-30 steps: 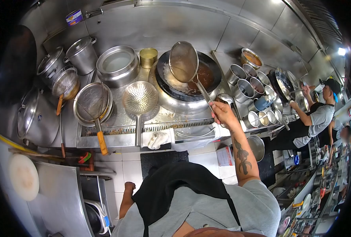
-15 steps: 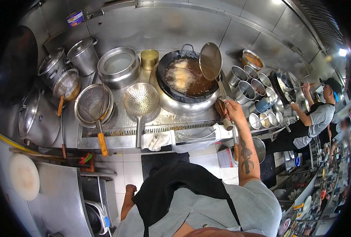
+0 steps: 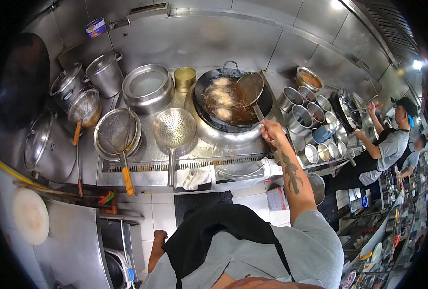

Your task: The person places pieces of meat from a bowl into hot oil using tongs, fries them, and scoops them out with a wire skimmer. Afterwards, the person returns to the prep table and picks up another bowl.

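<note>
My right hand (image 3: 271, 131) is closed around the handle of a round mesh skimmer (image 3: 250, 86), whose head is tilted over the right side of a black wok (image 3: 205, 114). The skimmer's lower edge is at the bubbling brown oil (image 3: 240, 111). Several pale, puffy pieces of frying food (image 3: 223, 98) float in a column left of the skimmer. My left hand (image 3: 160, 235) hangs low by my side, fingers curled, with nothing seen in it. A perforated steel ladle strainer (image 3: 174, 128) rests on the counter left of the wok.
Mesh strainers (image 3: 117, 134), a steel pot (image 3: 148, 89) and a tin can (image 3: 185, 79) stand to the left. Several metal containers (image 3: 300, 117) and a bowl of orange liquid (image 3: 309, 79) sit on the right. A co-worker (image 3: 386, 144) works at another wok farther right.
My right hand has moved forward and left, bringing the skimmer from upright above the wok's right edge down toward the oil. The food's bubbling looks less foamy. My left hand stays low.
</note>
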The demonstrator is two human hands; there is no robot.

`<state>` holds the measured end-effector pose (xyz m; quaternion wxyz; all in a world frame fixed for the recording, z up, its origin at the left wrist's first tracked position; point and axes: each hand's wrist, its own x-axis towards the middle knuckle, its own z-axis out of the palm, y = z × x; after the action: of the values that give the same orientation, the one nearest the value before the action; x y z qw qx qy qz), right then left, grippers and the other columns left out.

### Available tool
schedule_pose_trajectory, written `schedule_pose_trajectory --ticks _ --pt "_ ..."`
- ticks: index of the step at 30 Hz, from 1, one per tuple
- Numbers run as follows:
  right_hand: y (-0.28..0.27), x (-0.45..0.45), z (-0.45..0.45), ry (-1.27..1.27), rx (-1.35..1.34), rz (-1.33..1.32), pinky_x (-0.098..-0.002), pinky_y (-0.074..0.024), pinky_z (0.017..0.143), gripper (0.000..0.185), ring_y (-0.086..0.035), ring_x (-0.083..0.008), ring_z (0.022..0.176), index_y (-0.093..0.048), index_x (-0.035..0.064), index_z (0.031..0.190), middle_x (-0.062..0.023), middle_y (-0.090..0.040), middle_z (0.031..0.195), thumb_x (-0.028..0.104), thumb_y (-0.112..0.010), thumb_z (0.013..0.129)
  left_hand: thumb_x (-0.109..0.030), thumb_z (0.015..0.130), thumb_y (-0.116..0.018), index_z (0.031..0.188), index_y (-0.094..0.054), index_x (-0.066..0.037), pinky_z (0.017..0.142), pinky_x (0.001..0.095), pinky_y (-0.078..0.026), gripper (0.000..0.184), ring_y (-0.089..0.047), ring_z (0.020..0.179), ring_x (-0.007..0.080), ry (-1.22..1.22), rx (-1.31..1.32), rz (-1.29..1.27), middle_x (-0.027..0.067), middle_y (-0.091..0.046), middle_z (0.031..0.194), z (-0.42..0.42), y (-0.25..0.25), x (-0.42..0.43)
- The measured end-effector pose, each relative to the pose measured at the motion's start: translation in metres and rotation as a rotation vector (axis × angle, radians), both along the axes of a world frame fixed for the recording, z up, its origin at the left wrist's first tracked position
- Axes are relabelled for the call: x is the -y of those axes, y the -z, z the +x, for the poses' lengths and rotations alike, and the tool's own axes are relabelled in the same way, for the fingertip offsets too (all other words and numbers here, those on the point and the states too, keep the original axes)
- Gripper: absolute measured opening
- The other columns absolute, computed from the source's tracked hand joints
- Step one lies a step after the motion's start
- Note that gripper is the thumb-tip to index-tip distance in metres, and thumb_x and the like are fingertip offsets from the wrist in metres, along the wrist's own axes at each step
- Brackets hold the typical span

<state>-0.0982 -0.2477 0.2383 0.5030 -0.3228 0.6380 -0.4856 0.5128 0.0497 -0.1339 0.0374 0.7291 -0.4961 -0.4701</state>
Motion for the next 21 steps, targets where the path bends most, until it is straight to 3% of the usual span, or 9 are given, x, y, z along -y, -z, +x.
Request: schedule_pose_trajectory --ticks 6,9,12,15,17,20,21 --pt "-0.001 0.033 0.009 -0.059 0.018 0.009 -0.0222 -0.0260 0.030 0.017 -0.041 -0.0085 0.036 -0.054 0.0054 0.104 -0.0021 -0.053 0.060 0.018 -0.050 0.095 0.002 0.073 -0.060 0.060 -0.061 -0.001 0.037 0.0399 -0.035 0.014 -0.053 0.040 0.0226 -0.394 -0.047 0.162 0.0123 -0.058 0.053 -0.016 -0.042 0.000" --pt "-0.007 0.037 0.014 -0.102 -0.053 0.007 -0.0220 -0.0263 0.031 0.016 -0.041 -0.0077 0.036 -0.054 0.0061 0.104 -0.0010 -0.053 0.060 0.017 -0.049 0.095 0.001 0.074 -0.060 0.060 -0.062 -0.002 0.036 0.0403 -0.034 0.014 -0.052 0.039 0.0221 -0.399 -0.063 0.162 0.0127 -0.058 0.054 -0.015 -0.041 0.000" --pt "-0.015 0.039 0.020 -0.185 -0.168 -0.012 -0.0217 -0.0266 0.031 0.015 -0.041 -0.0067 0.037 -0.056 0.0076 0.102 0.0006 -0.052 0.059 0.018 -0.048 0.095 0.000 0.073 -0.061 0.060 -0.062 -0.002 0.035 0.0405 -0.033 0.013 -0.051 0.039 0.0223 -0.374 -0.064 0.121 0.0127 -0.059 0.054 -0.014 -0.034 0.000" --pt "-0.024 0.038 0.024 -0.281 -0.331 -0.015 -0.0217 -0.0262 0.031 0.016 -0.041 -0.0060 0.037 -0.058 0.0086 0.102 0.0018 -0.052 0.059 0.019 -0.048 0.095 -0.002 0.073 -0.060 0.063 -0.063 -0.002 0.034 0.0396 -0.031 0.011 -0.051 0.038 0.0222 -0.056 -0.095 0.022 0.0131 -0.059 0.054 0.000 -0.016 0.005" --pt "-0.031 0.035 0.023 -0.302 -0.419 -0.031 -0.0220 -0.0256 0.031 0.016 -0.041 -0.0057 0.037 -0.059 0.0091 0.101 0.0023 -0.052 0.060 0.021 -0.049 0.096 -0.002 0.074 -0.058 0.064 -0.063 -0.001 0.034 0.0389 -0.030 0.011 -0.050 0.037 0.0223 -0.022 -0.143 -0.014 0.0135 -0.058 0.053 0.002 -0.014 0.007" --pt "-0.046 0.016 0.017 -0.342 -0.482 -0.052 -0.0215 -0.0276 0.034 0.023 -0.041 -0.0056 0.038 -0.058 0.0062 0.112 0.0025 -0.052 0.060 0.019 -0.049 0.095 -0.002 0.075 -0.055 0.065 -0.062 -0.001 0.034 0.0382 -0.029 0.013 -0.046 0.036 0.0218 0.020 -0.077 0.023 0.0140 -0.058 0.053 -0.003 -0.016 0.014" --pt "-0.055 0.007 0.017 -0.335 -0.499 -0.063 -0.0215 -0.0281 0.034 0.025 -0.041 -0.0056 0.038 -0.057 0.0055 0.114 0.0025 -0.051 0.060 0.019 -0.049 0.095 -0.002 0.076 -0.055 0.065 -0.062 -0.001 0.034 0.0382 -0.029 0.013 -0.045 0.035 0.0217 -0.011 -0.012 0.161 0.0141 -0.058 0.053 -0.007 -0.018 0.020"
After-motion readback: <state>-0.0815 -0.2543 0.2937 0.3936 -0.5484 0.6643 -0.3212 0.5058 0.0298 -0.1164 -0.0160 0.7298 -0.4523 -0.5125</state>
